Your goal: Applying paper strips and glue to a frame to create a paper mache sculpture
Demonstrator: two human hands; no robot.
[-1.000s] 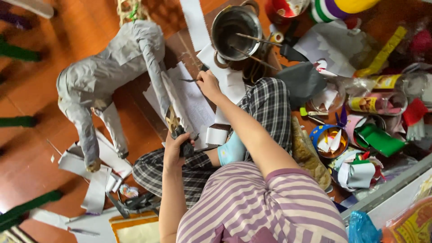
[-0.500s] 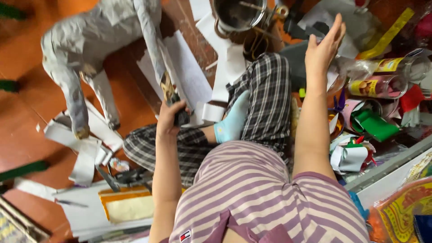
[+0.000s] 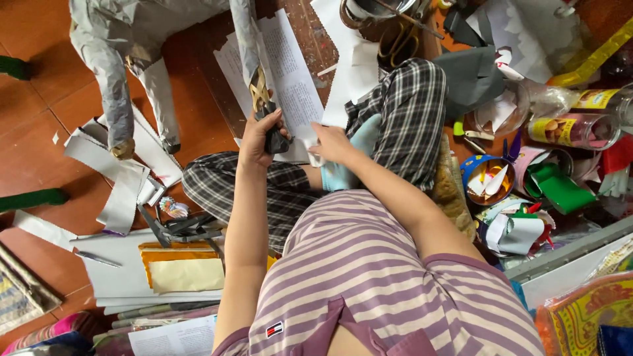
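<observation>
A grey papier-mâché animal figure (image 3: 112, 46) stands on the red tiled floor at the top left. One of its legs (image 3: 245, 39) stretches down toward my lap. My left hand (image 3: 258, 135) is shut around the dark lower end of that leg. My right hand (image 3: 331, 142) is just to the right of it, fingers pinching a small white paper piece (image 3: 310, 153) that lies against a printed paper sheet (image 3: 290, 72). I sit with my legs folded in checked trousers (image 3: 409, 105).
A metal pot (image 3: 376, 10) and scissors (image 3: 395, 41) lie at the top. Right of my knee are a blue bowl (image 3: 469, 173), a plastic jar (image 3: 573, 128) and paper scraps. White paper strips (image 3: 125, 178), a yellow sheet stack (image 3: 181, 267) and a pen (image 3: 95, 257) lie at the left.
My right hand went from the sheets near the pot, up and out open to the right, then back to the paper beside the leg. My left hand kept its grip.
</observation>
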